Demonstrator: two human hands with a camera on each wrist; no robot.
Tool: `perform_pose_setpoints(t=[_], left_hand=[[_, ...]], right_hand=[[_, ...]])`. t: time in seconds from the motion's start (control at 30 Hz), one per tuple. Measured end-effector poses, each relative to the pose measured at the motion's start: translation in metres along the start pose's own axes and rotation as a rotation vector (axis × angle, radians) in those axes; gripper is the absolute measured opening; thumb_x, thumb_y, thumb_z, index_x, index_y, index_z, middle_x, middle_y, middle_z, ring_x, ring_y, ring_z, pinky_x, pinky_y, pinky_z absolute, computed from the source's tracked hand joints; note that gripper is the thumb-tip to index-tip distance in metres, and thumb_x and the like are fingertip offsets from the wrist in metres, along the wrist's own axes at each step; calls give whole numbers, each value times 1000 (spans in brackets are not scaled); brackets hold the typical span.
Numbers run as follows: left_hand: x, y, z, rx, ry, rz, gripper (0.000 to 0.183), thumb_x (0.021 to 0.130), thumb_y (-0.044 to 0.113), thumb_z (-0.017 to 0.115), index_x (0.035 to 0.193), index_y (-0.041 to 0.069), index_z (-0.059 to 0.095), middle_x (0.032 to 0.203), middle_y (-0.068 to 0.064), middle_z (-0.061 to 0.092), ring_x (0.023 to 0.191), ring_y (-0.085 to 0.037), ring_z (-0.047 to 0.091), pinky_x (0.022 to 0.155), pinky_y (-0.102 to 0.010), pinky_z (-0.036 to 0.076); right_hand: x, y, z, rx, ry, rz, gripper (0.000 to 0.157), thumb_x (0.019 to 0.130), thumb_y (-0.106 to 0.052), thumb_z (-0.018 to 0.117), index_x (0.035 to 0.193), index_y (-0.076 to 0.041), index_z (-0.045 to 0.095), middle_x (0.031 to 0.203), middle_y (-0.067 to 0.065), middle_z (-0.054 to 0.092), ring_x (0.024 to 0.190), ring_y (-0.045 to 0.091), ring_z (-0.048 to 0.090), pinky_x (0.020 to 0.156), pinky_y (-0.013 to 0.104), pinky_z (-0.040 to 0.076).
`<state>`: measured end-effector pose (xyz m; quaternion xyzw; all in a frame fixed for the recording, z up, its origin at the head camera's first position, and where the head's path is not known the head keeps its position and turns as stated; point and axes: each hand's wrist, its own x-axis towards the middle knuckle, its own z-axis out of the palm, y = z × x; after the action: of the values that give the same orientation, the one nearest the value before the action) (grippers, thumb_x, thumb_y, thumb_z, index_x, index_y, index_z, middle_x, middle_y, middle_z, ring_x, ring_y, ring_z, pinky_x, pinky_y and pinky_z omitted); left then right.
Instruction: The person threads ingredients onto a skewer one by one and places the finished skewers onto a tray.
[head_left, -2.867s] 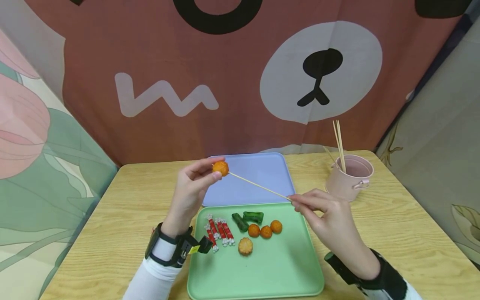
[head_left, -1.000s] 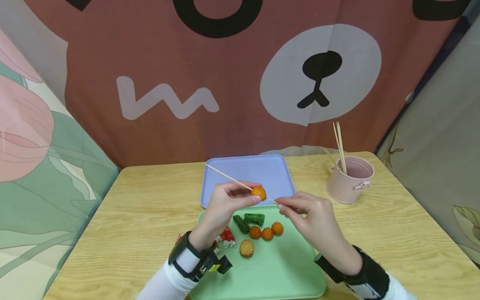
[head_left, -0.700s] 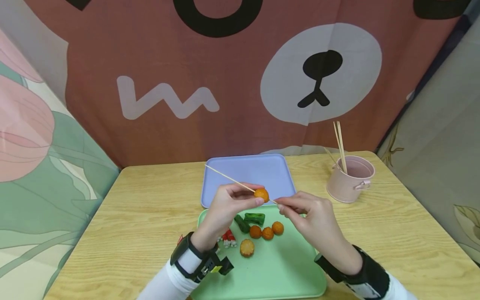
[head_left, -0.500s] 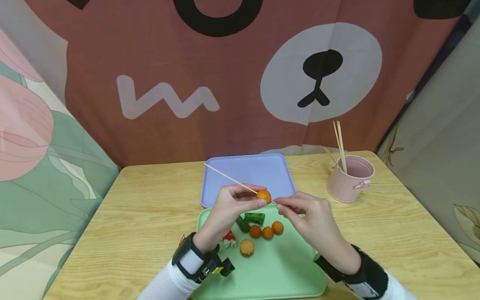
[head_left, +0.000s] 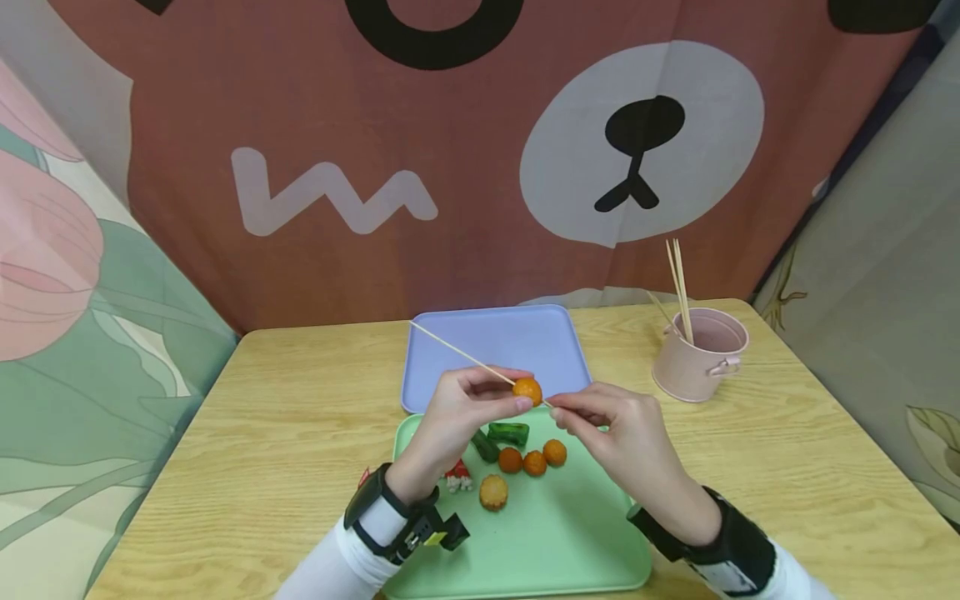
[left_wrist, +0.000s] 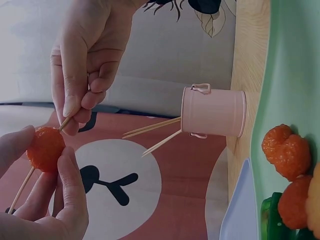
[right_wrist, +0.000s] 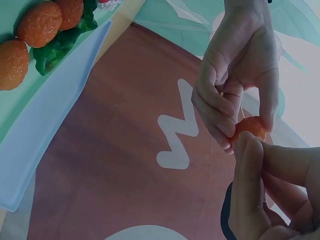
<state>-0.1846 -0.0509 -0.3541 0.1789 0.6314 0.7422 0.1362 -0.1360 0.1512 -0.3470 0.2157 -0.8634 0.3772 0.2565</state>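
An orange ball [head_left: 527, 392] is threaded on a thin wooden skewer [head_left: 461, 352], close to the skewer's right end. My left hand [head_left: 468, 408] pinches the ball between thumb and fingers; the skewer's long part runs out up and left past it. With thumb and fingertips, my right hand [head_left: 618, 425] pinches the short end just beside the ball, as the left wrist view also shows. Beneath both hands, the green tray [head_left: 570, 542] bears several orange balls [head_left: 535, 463], green pieces [head_left: 508, 433], a round tan piece [head_left: 493, 493] and red-and-white pieces [head_left: 458, 477], partly hidden by my left wrist.
Behind the green tray lies a blue tray [head_left: 502, 333]. At the back right stands a pink bucket [head_left: 697, 358] holding several skewers [head_left: 678, 292]. A brown cloth printed with a bear face hangs behind the wooden table [head_left: 300, 400].
The left hand has moved right and down, bringing the ball along the skewer to its right end beside the right hand. In the last half second almost nothing has moved.
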Motion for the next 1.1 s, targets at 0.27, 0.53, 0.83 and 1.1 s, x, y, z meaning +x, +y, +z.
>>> perform_pose_setpoints(t=[0.27, 0.53, 0.83, 1.1], left_hand=[[4, -6, -13, 212, -53, 15, 34, 80, 17, 76, 112, 8, 67, 110, -7, 69, 96, -19, 68, 85, -31, 55], [5, -20, -17, 864, -82, 81, 26, 78, 27, 78, 101, 17, 72, 97, 4, 67, 90, -17, 63, 73, -23, 51], [5, -34, -12, 1084, -224, 24, 20, 76, 12, 78, 95, 10, 71, 91, -3, 67, 86, -17, 61, 71, -20, 48], [4, -46, -7, 1255, -292, 39, 25, 75, 19, 79, 98, 11, 73, 91, 1, 66, 79, -8, 54, 70, -19, 45]], right_hand=[[4, 11, -9, 35, 79, -33, 22, 70, 4, 79, 89, -6, 77, 74, -2, 70, 62, 2, 63, 59, 11, 51], [5, 26, -26, -5, 118, 7, 21, 71, 8, 77, 89, -2, 76, 76, 2, 70, 68, -3, 62, 60, 9, 50], [-1, 36, -33, -77, 166, -2, 20, 69, 8, 78, 86, -2, 76, 76, 3, 71, 71, -14, 58, 61, 6, 49], [-12, 45, -38, -192, 152, 33, 18, 70, 4, 80, 85, -6, 77, 75, 0, 71, 67, -6, 61, 59, 4, 47]])
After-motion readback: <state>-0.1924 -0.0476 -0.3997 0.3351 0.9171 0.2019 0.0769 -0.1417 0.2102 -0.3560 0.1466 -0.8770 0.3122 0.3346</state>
